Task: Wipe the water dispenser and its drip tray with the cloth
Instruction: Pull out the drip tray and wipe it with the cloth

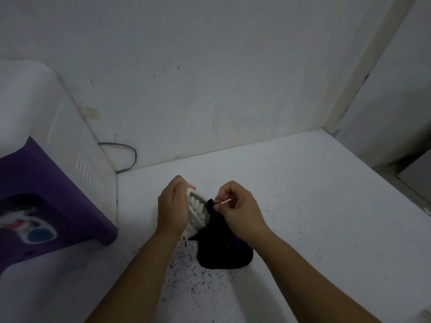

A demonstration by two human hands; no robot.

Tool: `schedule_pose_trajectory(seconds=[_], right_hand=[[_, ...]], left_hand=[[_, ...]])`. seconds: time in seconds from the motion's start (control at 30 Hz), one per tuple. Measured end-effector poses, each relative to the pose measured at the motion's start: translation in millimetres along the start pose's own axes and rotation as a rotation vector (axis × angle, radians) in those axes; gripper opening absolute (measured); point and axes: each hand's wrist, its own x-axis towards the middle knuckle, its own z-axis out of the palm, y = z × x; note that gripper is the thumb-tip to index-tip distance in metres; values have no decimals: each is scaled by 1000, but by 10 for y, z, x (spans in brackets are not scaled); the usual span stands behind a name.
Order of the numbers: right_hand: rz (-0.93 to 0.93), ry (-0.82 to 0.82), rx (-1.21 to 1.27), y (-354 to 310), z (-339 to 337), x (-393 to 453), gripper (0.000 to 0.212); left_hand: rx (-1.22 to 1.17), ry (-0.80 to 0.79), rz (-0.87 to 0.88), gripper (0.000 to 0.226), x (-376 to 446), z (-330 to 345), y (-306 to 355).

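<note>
My left hand [173, 206] grips the white slotted drip tray [197, 209], held tilted on edge above the speckled counter [303, 206]. My right hand [238, 210] pinches a corner of the black cloth [224, 250] against the tray's slots, and a thin white stick [225, 201] pokes out between its fingers. The rest of the cloth hangs down and bunches on the counter below my right wrist. The white and purple water dispenser [46, 159] stands at the left, with its taps [30, 227] low in its purple front.
A dark power cord [127, 157] loops behind the dispenser along the marked white wall [210, 78]. A wall corner and a door frame [373, 89] stand at the right, where the counter ends.
</note>
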Motion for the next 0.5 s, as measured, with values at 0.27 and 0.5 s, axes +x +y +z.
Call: schedule_pose_trajectory(seconds=[0.27, 0.5], right_hand=[[-75, 172, -66, 144, 350, -115, 25], [-16, 207, -61, 144, 424, -67, 36]], left_hand=[[-15, 50, -81, 30, 24, 31, -33], [60, 60, -80, 26, 61, 10, -59]])
